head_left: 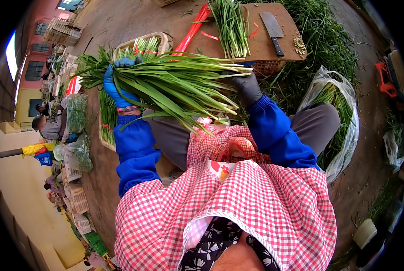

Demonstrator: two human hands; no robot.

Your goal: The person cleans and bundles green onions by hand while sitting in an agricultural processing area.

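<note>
A large bunch of garlic chives lies sideways in the air above my lap, green leaves to the left and pale stem ends to the right. My left hand, in a blue glove, is closed around the leafy part. At the stem ends, my right hand, in a dark grey glove, is closed on the stalks, its fingers partly hidden by them. Beyond, on a brown board, rest another bunch of chives, a cleaver with a black handle, and red tie strips.
A pale crate of tied chives stands at the far left, partly behind the bunch. Loose green leaves are heaped right of the board. By my right knee sits a clear plastic bag of chives. Other people work along the left side.
</note>
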